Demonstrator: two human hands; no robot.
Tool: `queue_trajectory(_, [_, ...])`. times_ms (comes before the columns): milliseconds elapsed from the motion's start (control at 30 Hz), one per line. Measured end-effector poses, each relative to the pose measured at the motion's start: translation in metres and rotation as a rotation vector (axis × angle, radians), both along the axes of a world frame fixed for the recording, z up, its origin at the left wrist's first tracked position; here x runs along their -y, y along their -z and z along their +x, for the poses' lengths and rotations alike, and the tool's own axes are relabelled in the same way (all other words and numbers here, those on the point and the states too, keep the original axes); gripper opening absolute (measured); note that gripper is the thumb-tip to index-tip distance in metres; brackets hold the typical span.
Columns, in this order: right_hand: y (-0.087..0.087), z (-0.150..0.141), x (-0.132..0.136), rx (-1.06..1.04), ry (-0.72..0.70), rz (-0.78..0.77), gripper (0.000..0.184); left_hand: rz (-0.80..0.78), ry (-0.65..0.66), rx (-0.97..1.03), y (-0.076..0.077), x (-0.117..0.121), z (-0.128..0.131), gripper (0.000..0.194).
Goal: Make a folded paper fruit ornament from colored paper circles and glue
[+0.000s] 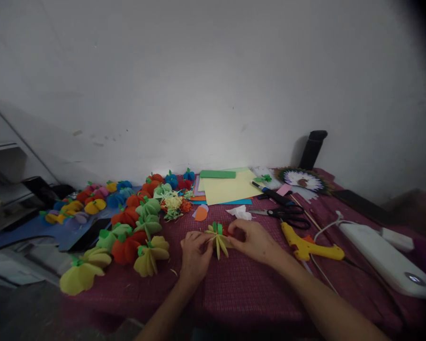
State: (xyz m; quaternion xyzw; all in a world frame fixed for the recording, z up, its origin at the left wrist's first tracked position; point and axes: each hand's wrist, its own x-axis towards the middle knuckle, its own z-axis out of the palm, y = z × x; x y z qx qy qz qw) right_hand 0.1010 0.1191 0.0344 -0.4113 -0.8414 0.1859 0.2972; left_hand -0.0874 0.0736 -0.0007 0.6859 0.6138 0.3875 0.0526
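Between my two hands is a yellow paper pumpkin (220, 245) with a green paper top, its folded petals fanned out just above the cloth. My left hand (196, 255) pinches its left side with closed fingers. From the right, the thumb and fingers of my right hand (252, 240) close on the other side, with a small bit of red beside the fingertips. Behind my hands lie an orange paper cut-out (201, 212) and a crumpled white tissue (239, 212). Finished-looking paper pumpkins (151, 255) in yellow, green and orange stand left of my left hand.
To the right are black-handled scissors (287, 215), a yellow glue gun (310, 246) and a white power bank-like device (386, 260) with cables. Coloured paper sheets (227, 189) and a heap of paper shreds (173, 206) lie at the back. More small pumpkins sit on a blue surface (66, 232).
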Motion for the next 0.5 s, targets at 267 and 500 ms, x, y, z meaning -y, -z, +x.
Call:
queue_trajectory(267, [0.006,0.004,-0.003,0.071,-0.071,0.091,0.019,-0.016,0.068,0.005,0.0,-0.006,-0.006,0.016])
queue_trajectory(500, [0.004,0.005,-0.001,0.115,-0.082,0.1,0.02,-0.05,0.141,0.126,-0.003,-0.012,-0.009,0.013])
